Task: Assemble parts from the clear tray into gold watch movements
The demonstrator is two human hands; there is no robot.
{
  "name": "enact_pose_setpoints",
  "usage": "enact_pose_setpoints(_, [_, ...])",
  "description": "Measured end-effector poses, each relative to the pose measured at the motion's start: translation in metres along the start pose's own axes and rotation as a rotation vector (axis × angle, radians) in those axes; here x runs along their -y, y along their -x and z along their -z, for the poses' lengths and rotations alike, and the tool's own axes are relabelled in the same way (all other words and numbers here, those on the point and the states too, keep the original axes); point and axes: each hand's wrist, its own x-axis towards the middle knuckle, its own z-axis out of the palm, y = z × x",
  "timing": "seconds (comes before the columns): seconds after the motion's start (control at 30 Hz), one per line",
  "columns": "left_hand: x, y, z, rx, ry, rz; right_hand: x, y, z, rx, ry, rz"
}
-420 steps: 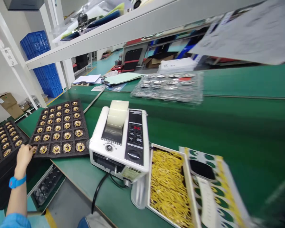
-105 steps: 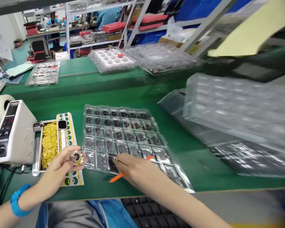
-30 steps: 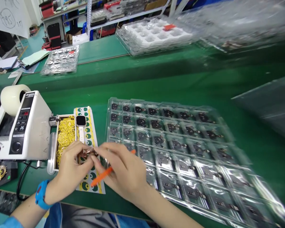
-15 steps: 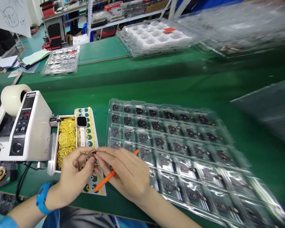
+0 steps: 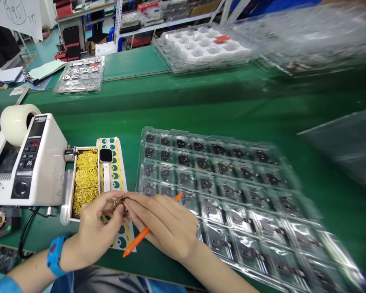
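My left hand (image 5: 96, 230) pinches a small round coppery metal part (image 5: 119, 202) between thumb and fingers. Against that part's right edge press the fingertips of my right hand (image 5: 167, 224). An orange pen-shaped stick (image 5: 136, 242) with a pointed end is tucked through the right hand, slanting down and left. Much of the metal part is hidden by the fingers. Beneath the hands lies a sheet of green-and-white stickers (image 5: 121, 238), with a white-strapped smartwatch (image 5: 106, 156) on it. Left of the watch, a narrow box (image 5: 75, 185) holds many yellow rings (image 5: 86, 179).
A white tape dispenser (image 5: 45, 162) stands at the left. On the right, a large clear tray (image 5: 142, 162) carries dark parts in its pockets. More plastic trays (image 5: 79, 75) sit along the back ledge. A translucent plastic sheet (image 5: 350, 140) juts in from the right.
Both hands have shifted very slightly right, with the metal part still between them. The orange stick's lower tip has moved a little down and right.
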Motion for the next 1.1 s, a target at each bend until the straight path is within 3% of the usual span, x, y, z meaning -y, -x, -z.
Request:
enact_pose_setpoints(0.17, [0.002, 0.003, 0.000, -0.012, -0.042, -0.020, 0.002, 0.000, 0.001, -0.006, -0.008, -0.012])
enact_pose_setpoints(0.33, [0.004, 0.005, -0.002, -0.025, -0.078, -0.022, 0.009, 0.003, -0.003, -0.045, -0.075, -0.140])
enact_pose_setpoints(0.47, [0.007, 0.002, -0.002, -0.004, 0.019, 0.086, 0.013, 0.002, -0.006, -0.046, -0.126, -0.235])
enact_pose_setpoints(0.6, [0.006, -0.006, 0.002, 0.017, 0.231, 0.248, 0.009, -0.003, 0.002, -0.005, -0.366, -0.422])
enact_pose_setpoints(0.73, [0.000, -0.013, 0.008, 0.092, 0.326, 0.377, 0.001, -0.007, 0.016, 0.217, -0.597, -0.630])
enact_pose_setpoints(0.87, [-0.004, -0.015, 0.011, 0.205, 0.333, 0.488, -0.002, -0.008, 0.020, 0.481, -0.754, -0.636])
enact_pose_setpoints(1.1, [-0.007, -0.015, 0.009, 0.174, 0.294, 0.462, 0.005, -0.006, 0.013, 0.477, -0.766, -0.659])
